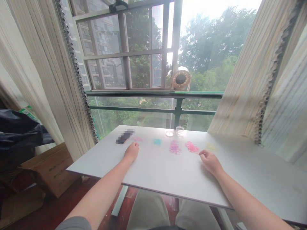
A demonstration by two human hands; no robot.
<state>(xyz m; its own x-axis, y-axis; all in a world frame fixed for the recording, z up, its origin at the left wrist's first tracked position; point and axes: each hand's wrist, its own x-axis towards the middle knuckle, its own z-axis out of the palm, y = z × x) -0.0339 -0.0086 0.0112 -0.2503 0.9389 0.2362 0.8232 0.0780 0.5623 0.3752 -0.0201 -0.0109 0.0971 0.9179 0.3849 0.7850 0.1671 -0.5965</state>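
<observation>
Loose piles of small coloured pieces, perhaps tiny rubber bands, lie in a row across a white table (158,172). My left hand (131,151) rests on the table with its fingers curled closed, just in front of the pale pink pile (137,139). Whatever it may hold is hidden. At the right edge of the bright pink pile (192,147), the thumb and fingers of my right hand (210,161) are pinched together. Anything between those fingertips is too small to make out. Between the hands are a blue pile (157,141) and a purple pile (175,147); a yellow pile (211,147) lies behind my right hand.
A clear round container (179,131) stands at the table's back edge beside a clear lid (169,134). A dark phone-like object (125,136), partly pixelated, lies at back left. A small round fan (181,78) sits on the window ledge. Cardboard boxes (51,167) stand left of the table.
</observation>
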